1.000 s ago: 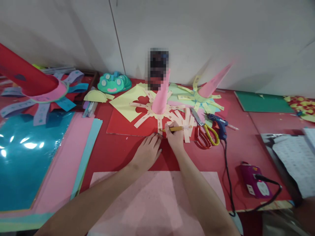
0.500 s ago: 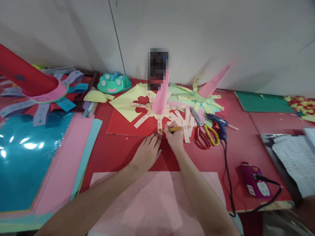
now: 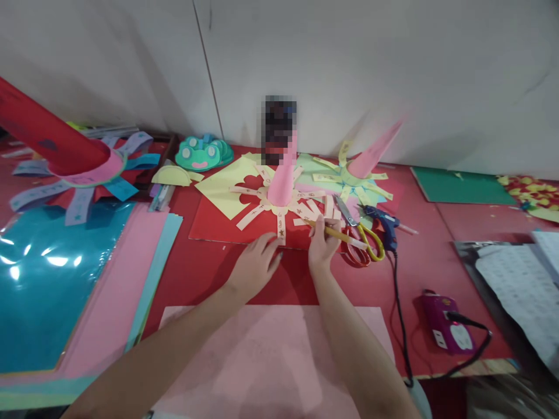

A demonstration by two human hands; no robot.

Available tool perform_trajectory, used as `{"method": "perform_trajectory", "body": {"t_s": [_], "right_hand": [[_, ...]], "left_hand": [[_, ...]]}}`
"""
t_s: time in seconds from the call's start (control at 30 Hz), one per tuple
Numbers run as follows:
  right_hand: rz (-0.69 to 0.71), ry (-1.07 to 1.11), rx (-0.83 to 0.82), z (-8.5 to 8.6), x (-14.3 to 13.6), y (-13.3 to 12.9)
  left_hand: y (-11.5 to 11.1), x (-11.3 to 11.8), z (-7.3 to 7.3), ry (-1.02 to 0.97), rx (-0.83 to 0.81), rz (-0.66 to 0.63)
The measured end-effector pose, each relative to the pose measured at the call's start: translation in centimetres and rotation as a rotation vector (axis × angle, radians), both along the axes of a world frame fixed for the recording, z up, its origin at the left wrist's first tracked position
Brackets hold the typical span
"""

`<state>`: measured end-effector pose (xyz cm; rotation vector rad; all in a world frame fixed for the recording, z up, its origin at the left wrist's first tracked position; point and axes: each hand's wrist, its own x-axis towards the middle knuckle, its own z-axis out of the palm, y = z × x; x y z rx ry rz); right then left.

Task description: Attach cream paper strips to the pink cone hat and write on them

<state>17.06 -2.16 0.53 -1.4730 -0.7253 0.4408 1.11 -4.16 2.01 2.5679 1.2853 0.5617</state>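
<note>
A pink paper cone (image 3: pixel 280 189) stands on a scalloped base with lettered paper strips around it. The strip nearest me (image 3: pixel 282 227) bears letters and a small star. My left hand (image 3: pixel 257 265) lies just left of that strip's lower end, fingers spread, fingertips by its edge. My right hand (image 3: pixel 322 247) is closed around a yellow pencil (image 3: pixel 339 235), whose tip points up and left, off the front strip. Loose cream strips (image 3: pixel 328 208) lie beyond my right hand. Red-and-yellow-handled scissors (image 3: pixel 371 241) are to its right.
A blue glue gun (image 3: pixel 384 224) with a cord lies right of the scissors, near a purple power box (image 3: pixel 446 323). Left are coloured sheets (image 3: pixel 105 279) and a red tube (image 3: pixel 65 139). A pink sheet (image 3: pixel 262 361) lies in front; green frog cutouts (image 3: pixel 198 154) are behind.
My right hand has moved right and slightly down with the pencil, away from the front strip. My left hand stays beside the strip. The view has shifted slightly.
</note>
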Motion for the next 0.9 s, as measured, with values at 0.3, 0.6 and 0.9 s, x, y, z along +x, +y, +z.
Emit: {"method": "perform_trajectory", "body": {"t_s": [0.3,0.6,0.9], "right_hand": [[-0.054,0.050,0.082,0.1,1.1,0.4],[-0.121,-0.093,0.106,-0.5,2.1,0.7],[-0.071,-0.145,0.096,-0.7,2.1,0.6]], "left_hand": [[7.3,2.0,2.4,-0.192,0.098,0.283],[10.2,6.3,0.1,-0.351,-0.056,0.463],[11.8,5.8,0.7,-0.258,-0.107,0.445]]}}
